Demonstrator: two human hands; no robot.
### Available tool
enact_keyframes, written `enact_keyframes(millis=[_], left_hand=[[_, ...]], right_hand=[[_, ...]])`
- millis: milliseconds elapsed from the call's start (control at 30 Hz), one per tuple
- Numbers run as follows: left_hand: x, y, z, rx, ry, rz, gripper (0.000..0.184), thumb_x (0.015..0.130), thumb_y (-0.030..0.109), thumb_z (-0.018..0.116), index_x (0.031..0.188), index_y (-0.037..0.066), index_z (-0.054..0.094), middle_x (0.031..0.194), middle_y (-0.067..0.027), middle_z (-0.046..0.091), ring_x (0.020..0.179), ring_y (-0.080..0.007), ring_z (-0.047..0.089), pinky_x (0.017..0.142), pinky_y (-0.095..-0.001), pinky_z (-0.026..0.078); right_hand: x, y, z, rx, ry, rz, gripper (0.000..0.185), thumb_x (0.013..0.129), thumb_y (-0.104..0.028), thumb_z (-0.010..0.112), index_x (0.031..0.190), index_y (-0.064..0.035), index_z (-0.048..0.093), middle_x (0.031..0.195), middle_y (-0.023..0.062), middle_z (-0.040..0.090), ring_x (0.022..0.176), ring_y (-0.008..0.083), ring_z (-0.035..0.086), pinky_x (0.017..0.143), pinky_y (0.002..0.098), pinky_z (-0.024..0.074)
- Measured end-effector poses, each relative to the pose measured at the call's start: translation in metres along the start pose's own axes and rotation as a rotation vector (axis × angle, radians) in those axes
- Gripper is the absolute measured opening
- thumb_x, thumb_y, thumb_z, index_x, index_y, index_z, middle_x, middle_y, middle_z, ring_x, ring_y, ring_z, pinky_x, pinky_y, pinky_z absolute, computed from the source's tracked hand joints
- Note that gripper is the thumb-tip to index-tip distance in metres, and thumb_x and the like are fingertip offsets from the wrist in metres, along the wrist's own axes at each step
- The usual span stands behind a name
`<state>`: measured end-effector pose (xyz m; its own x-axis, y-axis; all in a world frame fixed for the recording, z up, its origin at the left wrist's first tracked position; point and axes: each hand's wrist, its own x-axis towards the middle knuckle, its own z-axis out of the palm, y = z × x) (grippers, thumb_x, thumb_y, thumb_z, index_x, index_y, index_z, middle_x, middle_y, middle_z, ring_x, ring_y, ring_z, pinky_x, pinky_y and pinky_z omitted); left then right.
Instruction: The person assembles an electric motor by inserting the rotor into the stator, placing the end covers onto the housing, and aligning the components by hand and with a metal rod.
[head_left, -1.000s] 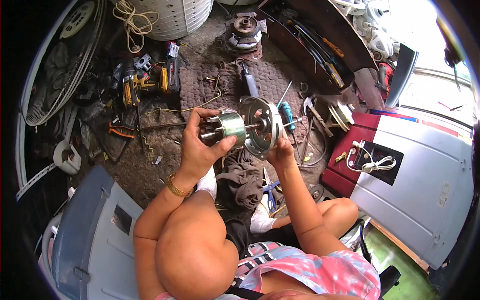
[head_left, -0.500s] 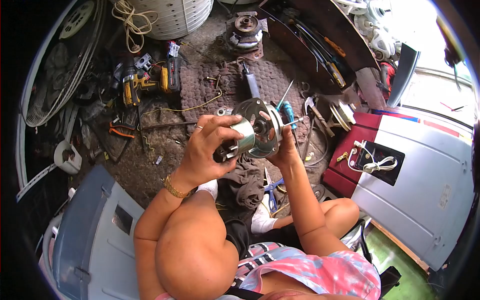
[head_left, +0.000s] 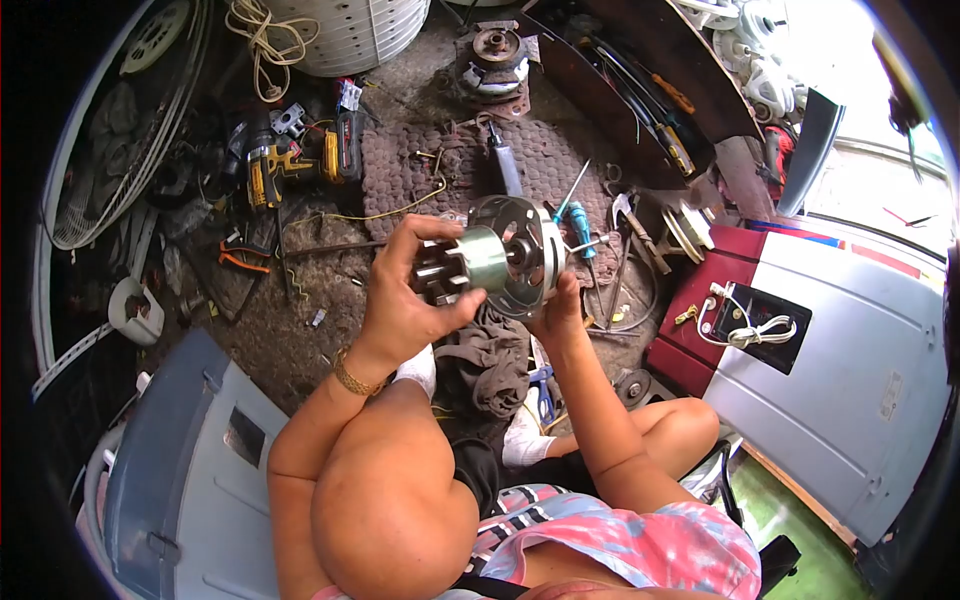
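A shiny metal cylinder [head_left: 482, 260] with prongs at its left end is gripped in my left hand [head_left: 405, 290], thumb below and fingers above. Its right end faces a round metal housing [head_left: 545, 262] with cutouts, and a shaft runs between the two. My right hand [head_left: 560, 305] closes round the lower right rim of the housing. A thin rod sticks out on the housing's right side. Just beyond lie a teal-handled screwdriver [head_left: 581, 228] and a woven brown mat [head_left: 400, 180].
A yellow cordless drill [head_left: 270, 170] and orange-handled pliers [head_left: 245, 258] lie at left. A greasy motor part [head_left: 495, 65] stands at the top, beside a brown tool box [head_left: 700, 90]. Dark cloth [head_left: 490, 370] and a grey-and-red panel [head_left: 830, 340] are nearer me.
The fingers of my left hand have shifted on the cylinder, from over its top to further left, exposing its side and prongs. My right hand stays on the housing.
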<state>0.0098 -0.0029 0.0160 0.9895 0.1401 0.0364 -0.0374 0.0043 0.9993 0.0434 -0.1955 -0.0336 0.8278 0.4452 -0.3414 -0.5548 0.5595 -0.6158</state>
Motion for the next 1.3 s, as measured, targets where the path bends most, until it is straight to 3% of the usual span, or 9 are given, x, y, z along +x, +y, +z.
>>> enact_keyframes(millis=[167, 267, 767, 867, 967, 1067, 1200, 1233, 1300], left_hand=[[0.008, 0.007, -0.009, 0.363, -0.167, 0.313, 0.051, 0.056, 0.007, 0.078, 0.103, 0.011, 0.058, 0.117, -0.0087, 0.062, 0.106, -0.03, 0.058, 0.092, -0.0393, 0.045], [0.002, 0.005, -0.006, 0.207, -0.125, 0.154, 0.052, 0.057, 0.009, 0.079, 0.103, 0.009, 0.057, 0.114, -0.0108, 0.061, 0.105, -0.0298, 0.059, 0.091, -0.0385, 0.047], [0.0, 0.011, -0.005, 0.213, -0.008, 0.194, 0.055, 0.059, 0.011, 0.079, 0.106, 0.006, 0.053, 0.107, -0.0125, 0.059, 0.099, -0.026, 0.06, 0.088, -0.0342, 0.049], [-0.003, 0.007, -0.003, 0.116, 0.022, 0.125, 0.056, 0.063, 0.013, 0.08, 0.11, 0.005, 0.051, 0.106, -0.0089, 0.057, 0.098, -0.0189, 0.059, 0.086, -0.0301, 0.048], [-0.006, 0.014, 0.0, -0.132, 0.079, -0.181, 0.055, 0.068, 0.014, 0.078, 0.113, 0.004, 0.049, 0.106, -0.0064, 0.056, 0.098, -0.0134, 0.056, 0.085, -0.027, 0.048], [-0.005, 0.009, -0.002, -0.201, 0.095, -0.234, 0.053, 0.071, 0.014, 0.077, 0.115, 0.003, 0.048, 0.107, -0.0058, 0.055, 0.099, -0.0114, 0.055, 0.085, -0.026, 0.048], [-0.002, 0.003, -0.003, 0.017, 0.012, 0.045, 0.055, 0.066, 0.008, 0.077, 0.113, 0.007, 0.049, 0.113, -0.0096, 0.057, 0.096, -0.0158, 0.057, 0.086, -0.0295, 0.049], [-0.001, 0.001, -0.003, 0.082, -0.016, 0.111, 0.055, 0.062, 0.005, 0.077, 0.11, 0.008, 0.051, 0.116, -0.0124, 0.057, 0.099, -0.021, 0.058, 0.088, -0.0323, 0.049], [0.004, 0.008, -0.011, 0.289, -0.135, 0.269, 0.053, 0.062, 0.004, 0.076, 0.109, 0.008, 0.052, 0.116, -0.0126, 0.057, 0.101, -0.0227, 0.058, 0.088, -0.0337, 0.049]], right_hand=[[-0.003, -0.006, -0.005, 0.078, 0.018, 0.191, 0.103, 0.068, -0.06, 0.077, 0.145, -0.0074, 0.032, 0.141, 0.0154, 0.045, 0.127, 0.0304, 0.049, 0.106, 0.0475, 0.0414], [-0.006, 0.001, -0.012, 0.027, -0.042, 0.09, 0.101, 0.068, -0.058, 0.076, 0.145, -0.0085, 0.033, 0.141, 0.0157, 0.044, 0.128, 0.0311, 0.047, 0.107, 0.0479, 0.0408], [-0.004, 0.014, -0.016, 0.119, -0.045, 0.053, 0.101, 0.068, -0.055, 0.077, 0.146, -0.0103, 0.031, 0.14, 0.0147, 0.046, 0.127, 0.0305, 0.048, 0.105, 0.0471, 0.0431], [-0.004, 0.01, -0.008, 0.121, -0.068, 0.027, 0.104, 0.067, -0.052, 0.08, 0.147, -0.0104, 0.029, 0.14, 0.0134, 0.046, 0.128, 0.0299, 0.048, 0.107, 0.0467, 0.0418], [-0.005, 0.007, 0.0, 0.068, -0.049, -0.011, 0.129, 0.059, -0.049, 0.087, 0.153, -0.0123, 0.006, 0.145, 0.0123, 0.036, 0.131, 0.0291, 0.043, 0.108, 0.0439, 0.0393], [-0.002, 0.008, 0.002, 0.036, -0.046, -0.06, 0.134, 0.057, -0.047, 0.088, 0.154, -0.0154, 0.001, 0.148, 0.0127, 0.032, 0.133, 0.0294, 0.041, 0.108, 0.0437, 0.0392], [-0.003, 0.01, 0.0, 0.13, 0.022, 0.041, 0.123, 0.062, -0.055, 0.084, 0.153, -0.0137, 0.011, 0.146, 0.0106, 0.036, 0.132, 0.0279, 0.042, 0.108, 0.0447, 0.0392], [-0.004, 0.007, 0.003, 0.08, 0.05, 0.088, 0.107, 0.064, -0.066, 0.076, 0.146, -0.0132, 0.032, 0.141, 0.0097, 0.046, 0.13, 0.0282, 0.046, 0.109, 0.0473, 0.0383], [-0.005, -0.002, 0.005, 0.123, 0.035, 0.203, 0.104, 0.065, -0.066, 0.076, 0.145, -0.0141, 0.035, 0.141, 0.0096, 0.046, 0.129, 0.0283, 0.046, 0.108, 0.0488, 0.0392]])
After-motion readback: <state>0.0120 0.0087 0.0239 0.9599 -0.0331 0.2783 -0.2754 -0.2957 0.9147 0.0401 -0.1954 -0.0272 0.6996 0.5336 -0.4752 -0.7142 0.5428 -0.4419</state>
